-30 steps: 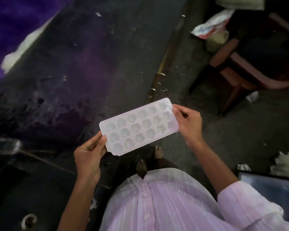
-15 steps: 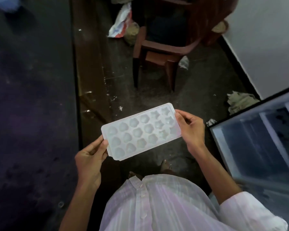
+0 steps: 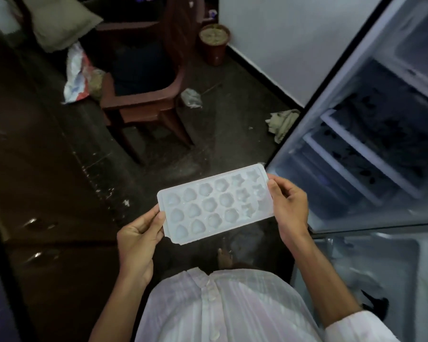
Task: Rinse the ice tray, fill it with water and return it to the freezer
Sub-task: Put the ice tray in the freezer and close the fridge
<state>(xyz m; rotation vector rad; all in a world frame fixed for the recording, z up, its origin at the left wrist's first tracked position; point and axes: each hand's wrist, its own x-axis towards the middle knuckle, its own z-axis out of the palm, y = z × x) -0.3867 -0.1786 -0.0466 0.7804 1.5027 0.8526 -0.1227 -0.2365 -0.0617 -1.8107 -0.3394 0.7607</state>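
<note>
More of the open pale-walled refrigerator (image 3: 356, 169) is now seen at 3 o'clock. The translucent white plastic ice tray (image 3: 215, 206) is gripped at its ends by the left hand (image 3: 139, 240) and the right hand (image 3: 290, 213).

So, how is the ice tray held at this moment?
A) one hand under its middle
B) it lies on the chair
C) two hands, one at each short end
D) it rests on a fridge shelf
C: the left hand grips one short end of the ice tray and the right hand the other.
</note>
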